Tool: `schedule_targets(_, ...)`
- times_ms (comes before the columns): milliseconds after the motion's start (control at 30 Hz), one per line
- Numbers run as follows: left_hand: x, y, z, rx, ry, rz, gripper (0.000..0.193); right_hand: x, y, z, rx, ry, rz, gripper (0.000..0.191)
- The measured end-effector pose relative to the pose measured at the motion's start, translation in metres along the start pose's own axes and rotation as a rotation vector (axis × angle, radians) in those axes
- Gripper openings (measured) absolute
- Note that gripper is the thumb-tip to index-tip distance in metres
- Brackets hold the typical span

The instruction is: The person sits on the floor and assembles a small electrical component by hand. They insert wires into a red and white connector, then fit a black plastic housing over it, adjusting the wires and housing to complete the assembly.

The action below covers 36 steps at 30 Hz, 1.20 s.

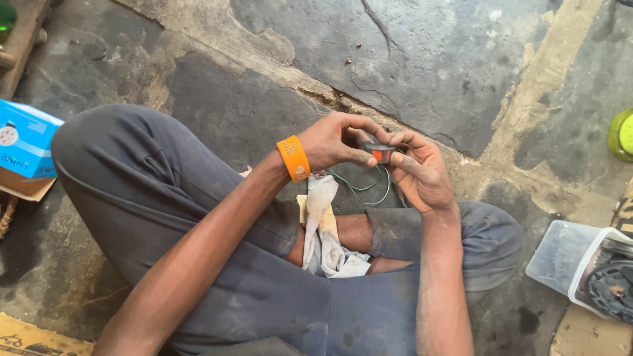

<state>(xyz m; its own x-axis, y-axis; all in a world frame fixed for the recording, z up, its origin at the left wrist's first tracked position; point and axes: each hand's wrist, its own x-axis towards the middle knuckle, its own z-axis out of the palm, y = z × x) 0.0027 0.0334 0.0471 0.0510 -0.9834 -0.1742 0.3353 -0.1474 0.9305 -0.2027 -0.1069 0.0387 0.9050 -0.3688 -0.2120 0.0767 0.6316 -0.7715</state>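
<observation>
Switch (379,153), small, dark casing, red rocker

Switch (381,153) mostly hidden between fingers; wire (369,188) ends hidden behind hands; container (580,264) and box (23,142) cut by frame edges.

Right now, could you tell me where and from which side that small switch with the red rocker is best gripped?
Probably by the dark housing's two short ends, as the left hand and right hand now pinch the switch. Come from the sides: the red rocker faces the camera, and thin green wires hang below, so both are best left free.
</observation>
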Motion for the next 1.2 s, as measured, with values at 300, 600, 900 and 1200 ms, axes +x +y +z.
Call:
schedule_targets(300,0.009,-0.012,-0.001,0.046,0.055,-0.02,0.042,0.001,-0.003,0.002,-0.05,0.004,0.044,0.023)
schedule_targets(600,0.007,-0.011,-0.003,-0.102,-0.047,-0.033,0.043,-0.001,-0.008,0.005,-0.08,-0.024,0.118,0.03)
schedule_targets(900,0.006,-0.007,-0.003,-0.115,0.022,-0.069,0.055,0.0,-0.006,0.004,-0.093,0.0,0.09,0.031)
schedule_targets(1200,0.008,-0.008,0.008,0.006,0.047,0.16,0.041,0.0,-0.005,-0.001,-0.065,0.026,0.029,0.026)
